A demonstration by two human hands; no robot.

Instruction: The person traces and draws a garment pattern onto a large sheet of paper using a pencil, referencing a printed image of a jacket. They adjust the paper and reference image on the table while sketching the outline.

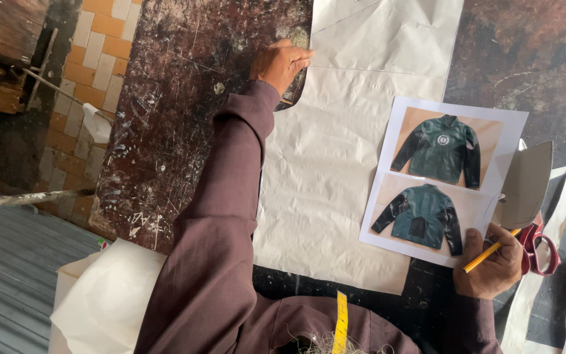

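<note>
The big sheet of pale paper (335, 170) lies flat across the middle of the dark, scratched surface (178, 118), creased in places, with a thin straight line running across it near the top. From my seat I see the left hand (282, 62) reaching far forward to the sheet's upper left edge, its fingers (299, 58) pressed together and pinching the paper where a curved notch is cut out of it. The right hand (492, 262) rests near the lower right corner, fingers closed around a yellow pencil (489, 254) whose tip I cannot make out.

To do this well, I judge the left hand should keep the edge pinned flat so the sheet does not slide or buckle, and the pencil hand should stay braced on the surface for a steady mark.

Just beside the right hand, lying on the sheet, is a printed picture (447, 177) of a green jacket with dark sleeves, shown twice. To its right lies a grey curved card (525, 183), and red-handled scissors (540, 246) sit under and behind the right hand. A yellow measuring tape (340, 324) hangs at my chest. Off to the left are a white bundle of cloth (103, 295) and tiled floor (93, 39).
</note>
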